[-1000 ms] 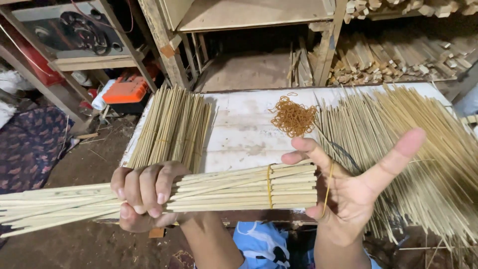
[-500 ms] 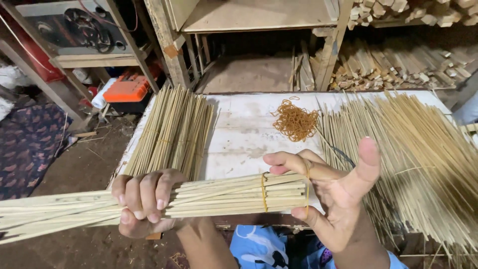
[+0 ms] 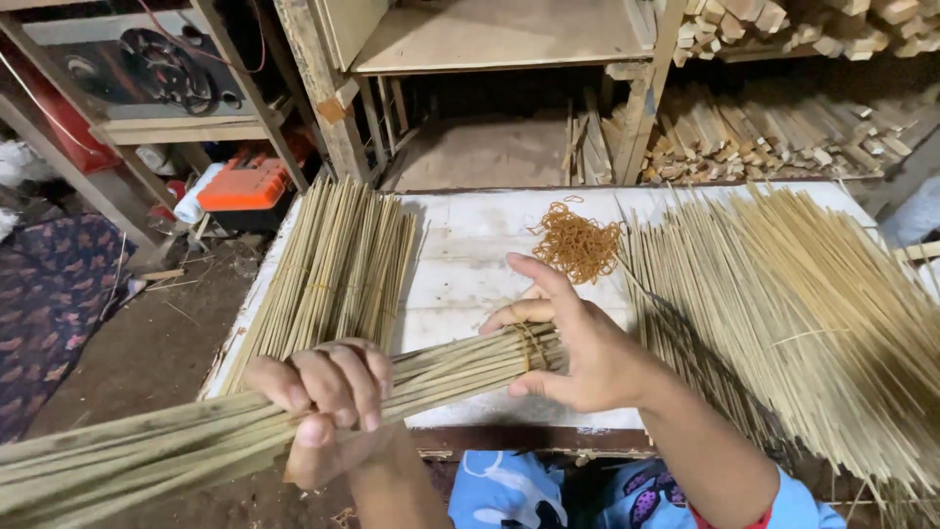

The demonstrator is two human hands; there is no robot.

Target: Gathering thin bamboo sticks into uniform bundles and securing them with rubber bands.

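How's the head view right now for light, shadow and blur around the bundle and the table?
Head view: even light on the white table, no glare; the loose sticks cast a dark shadow along their left edge; the shelves behind sit in gloom; the left hand, right hand and the bundle are sharp, and the bundle's near end looms large at bottom left.

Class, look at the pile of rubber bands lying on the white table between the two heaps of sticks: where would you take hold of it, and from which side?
Pinch the top of the rubber band pile from straight above. It is a loose, low tangle lying flat on the table, with bare board in front and sticks close on its right, so a fingertip grip from above lifts a few bands cleanly.
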